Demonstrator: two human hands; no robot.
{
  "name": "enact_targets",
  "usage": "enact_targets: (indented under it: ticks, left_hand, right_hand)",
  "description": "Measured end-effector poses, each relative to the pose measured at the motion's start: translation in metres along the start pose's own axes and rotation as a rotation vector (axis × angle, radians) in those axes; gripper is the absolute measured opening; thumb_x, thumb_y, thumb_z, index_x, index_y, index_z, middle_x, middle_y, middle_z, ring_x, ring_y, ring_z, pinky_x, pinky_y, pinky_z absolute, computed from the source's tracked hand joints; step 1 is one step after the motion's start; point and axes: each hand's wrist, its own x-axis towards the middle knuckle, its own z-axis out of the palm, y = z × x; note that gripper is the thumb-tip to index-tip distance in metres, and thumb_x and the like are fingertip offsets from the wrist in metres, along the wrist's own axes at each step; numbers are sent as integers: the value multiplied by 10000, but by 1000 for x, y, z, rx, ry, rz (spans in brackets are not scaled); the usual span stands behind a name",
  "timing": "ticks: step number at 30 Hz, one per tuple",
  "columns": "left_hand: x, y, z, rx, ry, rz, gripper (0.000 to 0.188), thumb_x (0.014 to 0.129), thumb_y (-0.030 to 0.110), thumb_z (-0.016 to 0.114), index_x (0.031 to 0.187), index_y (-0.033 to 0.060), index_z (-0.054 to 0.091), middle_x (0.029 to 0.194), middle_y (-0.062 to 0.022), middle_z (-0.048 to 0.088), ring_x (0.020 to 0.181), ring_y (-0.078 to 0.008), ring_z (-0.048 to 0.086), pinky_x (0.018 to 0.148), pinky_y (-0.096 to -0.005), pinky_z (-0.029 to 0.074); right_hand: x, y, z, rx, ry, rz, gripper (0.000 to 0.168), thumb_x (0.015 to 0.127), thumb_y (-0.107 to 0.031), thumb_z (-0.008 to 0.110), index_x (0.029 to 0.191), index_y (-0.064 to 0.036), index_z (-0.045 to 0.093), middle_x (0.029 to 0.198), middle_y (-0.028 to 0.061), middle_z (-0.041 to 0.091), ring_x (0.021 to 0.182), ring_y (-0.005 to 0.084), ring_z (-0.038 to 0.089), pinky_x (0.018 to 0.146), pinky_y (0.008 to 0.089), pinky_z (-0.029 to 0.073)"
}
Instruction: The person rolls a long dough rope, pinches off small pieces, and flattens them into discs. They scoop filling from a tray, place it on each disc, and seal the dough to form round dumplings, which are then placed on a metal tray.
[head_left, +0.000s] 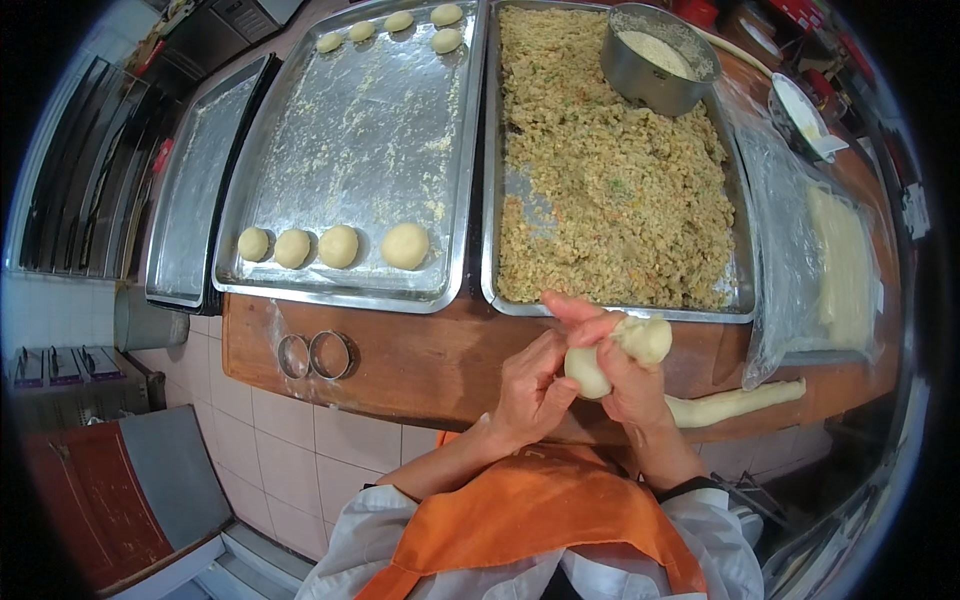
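Between both hands, just in front of the filling tray, is a piece of pale dough (587, 373) with a gathered, twisted top (646, 339). My left hand (536, 382) cups its lower left side, fingers bent around it. The thumb and fingers of my right hand (634, 386) pinch it near the neck. A crumbly, speckled filling (615, 202) covers most of the metal tray (490, 225) beyond my hands. Below and right of my right hand, a long dough rope (750, 403) lies along the wooden table's near edge.
A metal baking tray (330, 157) holds several round dough balls (405, 246). Stacked trays (199, 172) stand farther left. Two metal rings (331, 355) lie on the wooden table (420, 360). A round tin (660, 82) of pale seeds sits on the filling; plastic-covered dough (844, 262) is at right.
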Motion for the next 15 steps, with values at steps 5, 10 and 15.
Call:
enact_targets:
  ticks: [5, 10, 15]
  left_hand:
    - [7, 21, 10, 29, 145, 20, 554, 768, 434, 660, 1065, -9, 511, 950, -101, 559, 803, -185, 570, 681, -290, 466]
    - [-6, 7, 2, -89, 39, -65, 501, 832, 417, 589, 1079, -11, 510, 988, -85, 564, 841, -153, 560, 717, -275, 460]
    - [-2, 23, 10, -332, 73, -176, 468, 927, 386, 437, 1172, -8, 497, 1002, -48, 554, 831, -100, 518, 696, -248, 450]
  right_hand:
    - [-2, 8, -19, -169, -106, -1, 297, 943, -213, 390, 930, 6, 589, 1116, 204, 571, 1190, 303, 437, 1050, 444, 233]
    - [1, 2, 13, 69, 215, 112, 298, 945, -205, 388, 914, 4, 598, 1092, 203, 588, 1159, 296, 476, 1055, 444, 219]
    - [-3, 6, -5, -97, 38, 50, 255, 927, -187, 437, 1056, -3, 558, 1129, 200, 573, 1219, 280, 415, 1058, 439, 207]
